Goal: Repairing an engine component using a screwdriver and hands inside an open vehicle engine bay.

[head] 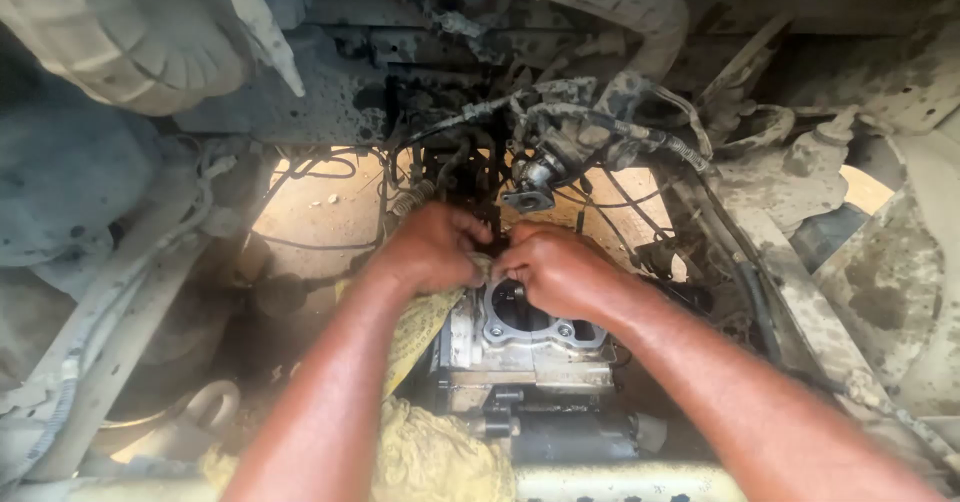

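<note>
My left hand (430, 247) and my right hand (562, 270) meet at the far edge of a metal engine block (530, 347), and their knuckles hide the exact contact point. Both sets of fingers are curled tight, pinching something small and pale between them at the block's top rim; I cannot tell what that part is. The block sits low in the centre, with a round bore (515, 307) open on its upper face and a bolted flange around it; my right palm covers the bore's far lip. A yellow rag (425, 337) lies under my left wrist, touching the block's left side, and runs down out of the lower edge of the view. Above my hands, a tangle of black cables (600, 127) and a dusty metal fitting (535, 187) hang close over my fingers, leaving little room upward. To the left, a grey frame rail (120, 322) slants away, well apart from my forearm, with open sandy ground (320, 212) showing beyond. To the right, a dirt-caked bracket (790, 292) passes near my right forearm. The upper corners are dark and hard to read.
</note>
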